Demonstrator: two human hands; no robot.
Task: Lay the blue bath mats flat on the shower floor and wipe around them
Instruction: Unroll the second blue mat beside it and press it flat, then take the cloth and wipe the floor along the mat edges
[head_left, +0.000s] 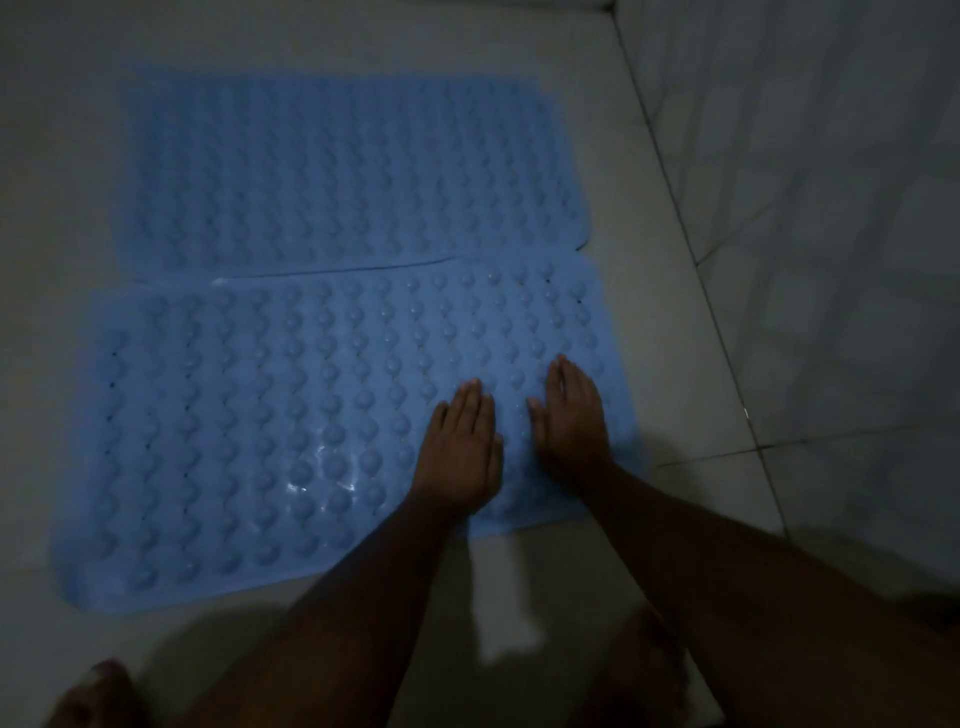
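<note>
Near: left hand (460, 447) and right hand (574, 415) palms-down, fingers flat and open, gripping nothing, pressing right end of near blue bumpy rubber bath mat (260, 426) onto pale tiled shower floor (675, 364); beyond, touching, second blue studded mat (337, 171) flat; flattening likely, wiping next, no cloth seen.

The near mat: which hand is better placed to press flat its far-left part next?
Probably the left hand. It lies flat on the near mat, closer to that side; the right hand rests near the mat's right edge.
</note>
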